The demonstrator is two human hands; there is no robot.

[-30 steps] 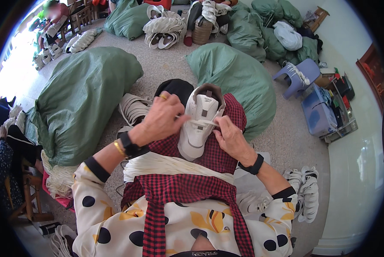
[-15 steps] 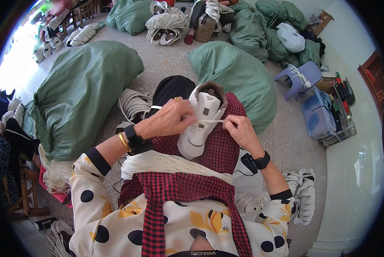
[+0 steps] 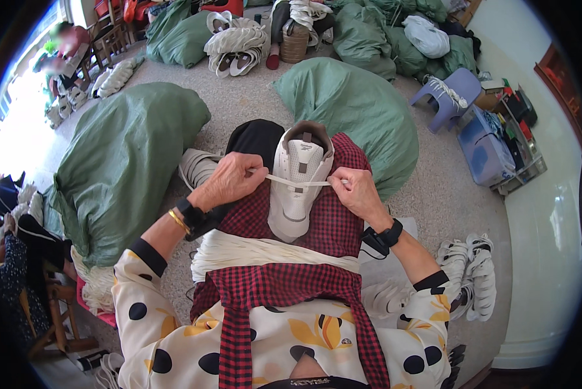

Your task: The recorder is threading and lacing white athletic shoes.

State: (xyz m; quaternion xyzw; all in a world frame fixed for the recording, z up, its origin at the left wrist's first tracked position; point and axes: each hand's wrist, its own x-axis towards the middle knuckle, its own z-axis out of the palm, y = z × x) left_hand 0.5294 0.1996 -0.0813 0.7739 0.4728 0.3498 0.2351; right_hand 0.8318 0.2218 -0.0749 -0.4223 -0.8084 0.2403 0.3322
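A white sneaker (image 3: 289, 214) with a brown collar rests on my lap over the red-and-black checked apron (image 3: 339, 220), its toe toward me. One white shoelace (image 3: 314, 183) crosses the lower eyelets and runs out to both sides. My left hand (image 3: 231, 181) pinches the lace's left end, and my right hand (image 3: 356, 191) pinches the right end; the lace is taut between them. A bundle of white laces (image 3: 271, 254) lies across my lap, nearer my body than the shoe.
Large green sacks stand ahead on the left (image 3: 125, 162) and right (image 3: 356, 117). A purple stool (image 3: 456, 91) and a blue plastic bin (image 3: 485, 152) are at the right. Stacked white shoes (image 3: 479, 275) sit on the floor at lower right. Other people are seated at the far side and left.
My left hand has moved left, away from the shoe, drawing the lace out on that side. The right hand has shifted slightly. The view has turned a little.
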